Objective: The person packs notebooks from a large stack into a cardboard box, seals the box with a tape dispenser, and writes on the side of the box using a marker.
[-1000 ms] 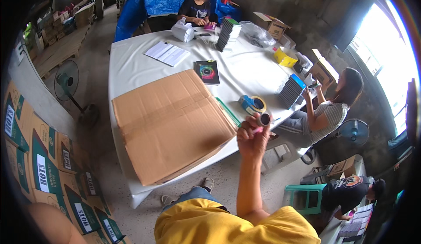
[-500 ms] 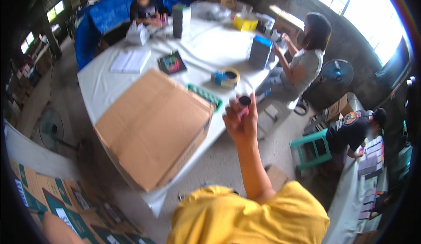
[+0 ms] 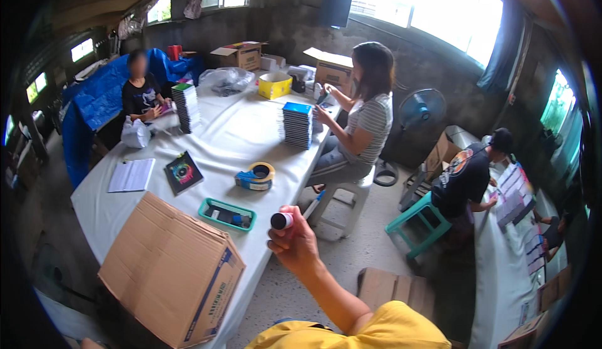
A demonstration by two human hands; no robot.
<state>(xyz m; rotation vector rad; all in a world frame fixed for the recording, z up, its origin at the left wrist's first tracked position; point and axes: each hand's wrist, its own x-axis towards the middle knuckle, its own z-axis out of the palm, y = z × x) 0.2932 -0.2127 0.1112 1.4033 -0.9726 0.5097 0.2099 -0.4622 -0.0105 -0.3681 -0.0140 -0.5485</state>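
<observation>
My right hand, raised over the table's near right edge, is closed around a small short cylinder with a dark round end and a pale side. A slim white pen-like stick with a blue end shows just beyond the fingers; whether they grip it too I cannot tell. Left of this hand lies a green plastic tray with small dark and blue items. A large brown cardboard box stands on the table's near end. My left hand is out of view.
On the white-covered table are tape rolls, a dark square card, an open notebook and stacks of thin booklets. Two people sit at it. Another person sits on a green stool at right. A grey stool stands nearby.
The view has tilted up and shifted right, so the room appears lower and further left. My right hand stays raised with the cylinder, turned slightly. The arm at lower left has almost left the picture.
</observation>
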